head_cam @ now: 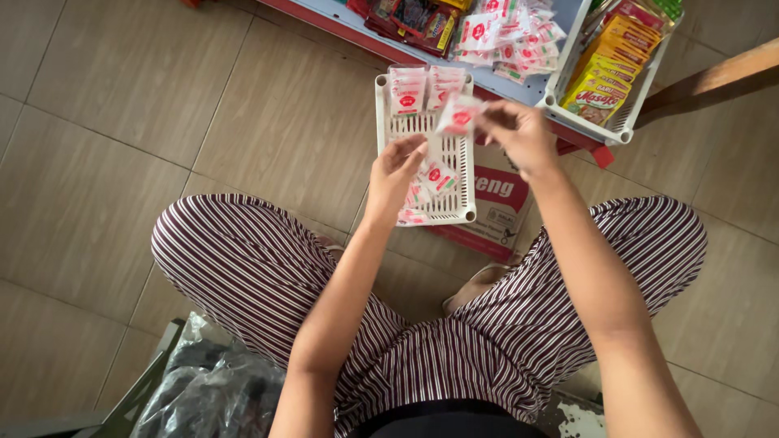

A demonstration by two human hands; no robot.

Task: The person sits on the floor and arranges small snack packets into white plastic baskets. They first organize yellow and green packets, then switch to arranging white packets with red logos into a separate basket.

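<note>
The right hand [519, 134] pinches 1 small white-and-red plastic sachet [459, 116] above the white slotted plastic basket [465, 174]. The left hand [398, 166] reaches into it, fingers curled on loose sachets [434, 180] — 2 neat rows [426, 88] fill its far end. Beyond, right — a basket of yellow packets [604, 81].

Item one: small white sachet with red round mark [459, 116], which I see pinched at its three o'clock edge, tilted, above the tray. Item two: white slotted plastic tray [465, 174], long axis twelve to six; I count matching sachets stacked at twelve, loose ones at six.
</note>
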